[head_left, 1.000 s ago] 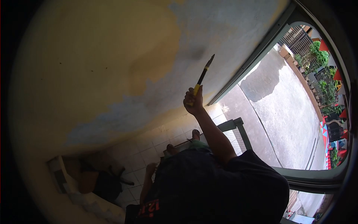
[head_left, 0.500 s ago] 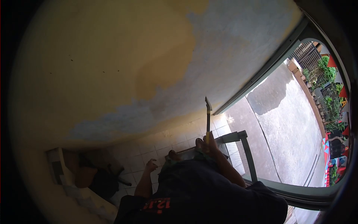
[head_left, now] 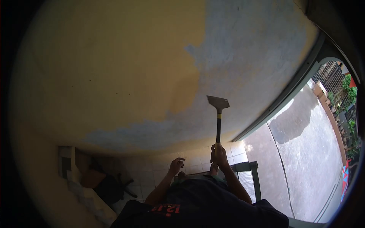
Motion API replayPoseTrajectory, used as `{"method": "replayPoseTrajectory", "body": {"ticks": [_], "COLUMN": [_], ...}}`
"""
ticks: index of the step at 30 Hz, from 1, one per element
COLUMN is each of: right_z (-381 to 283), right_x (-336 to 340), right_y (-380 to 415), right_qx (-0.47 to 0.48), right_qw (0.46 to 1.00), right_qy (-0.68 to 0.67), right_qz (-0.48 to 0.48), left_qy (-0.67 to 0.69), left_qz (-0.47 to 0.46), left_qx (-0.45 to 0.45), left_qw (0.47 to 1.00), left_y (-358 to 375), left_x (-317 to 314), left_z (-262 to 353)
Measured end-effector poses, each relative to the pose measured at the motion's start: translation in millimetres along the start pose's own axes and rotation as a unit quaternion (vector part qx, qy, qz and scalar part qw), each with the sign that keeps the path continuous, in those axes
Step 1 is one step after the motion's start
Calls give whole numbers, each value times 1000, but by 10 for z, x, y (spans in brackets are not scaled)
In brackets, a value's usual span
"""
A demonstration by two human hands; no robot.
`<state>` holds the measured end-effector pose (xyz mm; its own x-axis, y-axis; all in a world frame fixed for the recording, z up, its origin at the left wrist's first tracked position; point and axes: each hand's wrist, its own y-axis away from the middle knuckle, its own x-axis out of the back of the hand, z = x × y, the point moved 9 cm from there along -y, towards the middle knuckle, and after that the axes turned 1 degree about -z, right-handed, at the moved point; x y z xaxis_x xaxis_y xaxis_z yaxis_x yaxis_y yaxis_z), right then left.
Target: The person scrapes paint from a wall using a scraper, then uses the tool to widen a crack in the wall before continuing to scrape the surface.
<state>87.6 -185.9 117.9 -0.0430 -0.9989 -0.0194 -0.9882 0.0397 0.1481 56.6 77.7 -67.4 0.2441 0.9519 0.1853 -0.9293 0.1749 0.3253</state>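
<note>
My right hand (head_left: 220, 155) is wrapped round the yellow grip of a long-handled scraper (head_left: 218, 125). The tool stands upright, its wide metal blade uppermost and overlapping the wall in this view. Yellow paint on the wall (head_left: 140, 49) gives way to a bare grey-blue area with a ragged edge, which lies behind and around the blade. My left hand (head_left: 176, 165) holds nothing; its fingers are apart and reach forward, near the lower wall and over the tiled floor.
To the right, a wide opening with a dark frame (head_left: 283, 100) looks onto a concrete driveway (head_left: 300, 152). A metal-framed mesh piece (head_left: 255, 181) stands by my right arm. At lower left are a dark chair (head_left: 110, 189) and a pale stepped ledge (head_left: 89, 203).
The scraper has turned from edge-on to showing its blade's flat face. Both hands are raised and farther forward, and the view has shifted slightly.
</note>
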Motion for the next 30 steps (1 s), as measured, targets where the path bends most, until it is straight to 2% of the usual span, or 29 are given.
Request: {"method": "replayPoseTrajectory", "body": {"ticks": [1,3,5,7,8,10,11,13,16,19,22,23,25,27,29,30], "right_z": [98,-130,-300,-282,-265,-201,-166,-66,12,-26,-167,-225,-470,-757,-1100,-1230], "right_x": [-34,49,66,83,81,110,103,143,262,384,355,318,250,155,46,-7], "right_y": [-50,-121,-130,-117,-102,-75,-59,-36,-33,-160,-251,-281,-334,-376,-384,-372], "right_qx": [-88,-65,-34,-51,-66,-73,-75,-97,-145,-113,-109,-111,-86,-64,-19,-20], "right_qw": [989,991,989,981,973,964,957,951,953,958,955,950,947,944,934,927], "right_qy": [-109,-65,-13,-28,-43,-47,-54,-64,-99,-102,-101,-118,-117,-119,-150,-157], "right_qz": [-48,-94,-146,-188,-218,-250,-273,-287,-246,-243,-255,-266,-287,-302,-323,-340], "left_qy": [66,70,99,-1,2,-78,-78,-159,-157,-180,-282,-283,-316,-322,-354,-352], "left_qz": [1,19,52,120,129,244,252,271,261,259,248,254,208,214,210,207], "left_qx": [-35,-95,-129,-187,-182,-335,-330,-400,-417,-438,-504,-504,-548,-562,-629,-632], "left_qw": [997,993,985,975,975,907,906,861,856,842,778,775,746,731,660,658], "left_y": [-70,-175,-331,-322,-352,-190,-230,-203,-120,-168,-95,-117,-141,-225,-75,-54], "left_x": [-96,-258,-356,-366,-418,-444,-501,-654,-779,-811,-892,-852,-937,-862,-878,-824], "left_z": [292,1036,1506,2159,2390,2968,2992,3163,3323,3440,3784,3886,4167,4407,4751,4870]}}
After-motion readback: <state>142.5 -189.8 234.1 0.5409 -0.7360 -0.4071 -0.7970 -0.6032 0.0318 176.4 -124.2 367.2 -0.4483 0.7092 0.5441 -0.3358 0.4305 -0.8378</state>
